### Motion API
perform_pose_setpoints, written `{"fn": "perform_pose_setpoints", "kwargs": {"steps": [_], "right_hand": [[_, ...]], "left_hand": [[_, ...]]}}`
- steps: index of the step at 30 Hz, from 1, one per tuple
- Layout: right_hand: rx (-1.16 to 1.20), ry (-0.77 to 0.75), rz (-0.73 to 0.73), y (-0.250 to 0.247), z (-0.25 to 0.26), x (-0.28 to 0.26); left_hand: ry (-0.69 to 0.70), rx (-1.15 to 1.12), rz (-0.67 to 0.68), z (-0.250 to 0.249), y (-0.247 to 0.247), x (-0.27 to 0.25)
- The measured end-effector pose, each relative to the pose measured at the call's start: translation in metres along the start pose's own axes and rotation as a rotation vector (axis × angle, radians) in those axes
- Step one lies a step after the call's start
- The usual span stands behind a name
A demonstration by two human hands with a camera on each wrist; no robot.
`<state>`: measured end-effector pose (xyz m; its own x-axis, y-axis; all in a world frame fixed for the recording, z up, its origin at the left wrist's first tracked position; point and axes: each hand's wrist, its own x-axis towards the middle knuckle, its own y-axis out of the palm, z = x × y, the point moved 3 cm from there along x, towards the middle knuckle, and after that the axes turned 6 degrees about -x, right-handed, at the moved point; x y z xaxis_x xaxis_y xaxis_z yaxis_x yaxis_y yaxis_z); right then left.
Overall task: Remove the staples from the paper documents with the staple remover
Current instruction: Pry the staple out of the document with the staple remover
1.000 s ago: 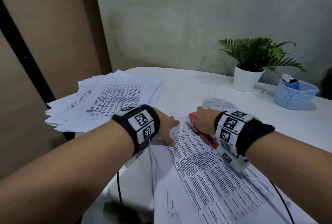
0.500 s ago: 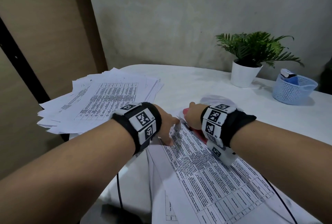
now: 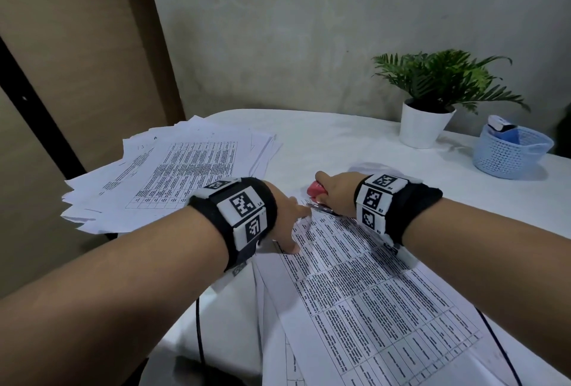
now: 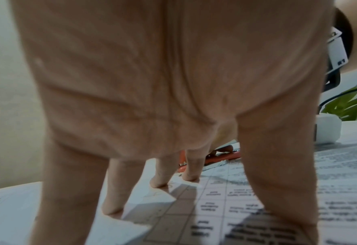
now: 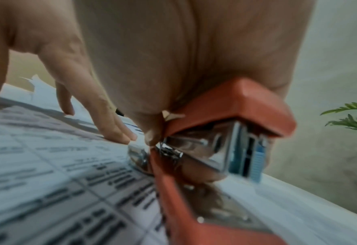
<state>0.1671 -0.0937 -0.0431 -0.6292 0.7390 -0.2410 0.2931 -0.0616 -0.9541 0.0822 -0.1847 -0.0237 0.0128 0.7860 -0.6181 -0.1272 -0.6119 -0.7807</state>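
Red staple remover [image 5: 226,106] at far corner of printed table document [image 3: 364,289], flat on white table

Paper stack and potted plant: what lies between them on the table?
Head view: only bare white tablecloth between the paper stack and potted plant.

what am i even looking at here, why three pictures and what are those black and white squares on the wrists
One person wears three cameras: one on the head, one on each wrist. The squares are printed markers on the wrist bands.

Head view: a white table with a printed document in front, a loose paper pile to the left, a potted plant and a blue basket at the back.

The left hand presses straight fingers on the document's corner. The right hand grips a red staple remover, its metal tip at that corner. The wrist views show this close up.
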Motion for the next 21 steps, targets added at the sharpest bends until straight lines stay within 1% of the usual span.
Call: {"fn": "perform_pose_setpoints", "kwargs": {"steps": [4, 11, 14, 18, 21], "right_hand": [[-0.029, -0.003, -0.002, 0.0, 0.002, 0.003], [-0.047, 0.031, -0.01, 0.002, 0.005, 0.006], [-0.131, 0.009, 0.048, -0.001, 0.01, 0.001], [-0.223, -0.013, 0.069, -0.004, 0.014, -0.002], [-0.312, 0.013, 0.124, -0.004, 0.017, 0.002]], "left_hand": [[-0.002, -0.004, 0.048, -0.001, -0.001, -0.001], [-0.005, -0.013, 0.081, -0.002, -0.003, -0.002], [-0.003, -0.015, 0.071, 0.0, -0.001, -0.001], [0.003, -0.02, 0.063, 0.0, 0.001, -0.001], [0.001, -0.025, 0.059, 0.001, 0.0, 0.0]]}}
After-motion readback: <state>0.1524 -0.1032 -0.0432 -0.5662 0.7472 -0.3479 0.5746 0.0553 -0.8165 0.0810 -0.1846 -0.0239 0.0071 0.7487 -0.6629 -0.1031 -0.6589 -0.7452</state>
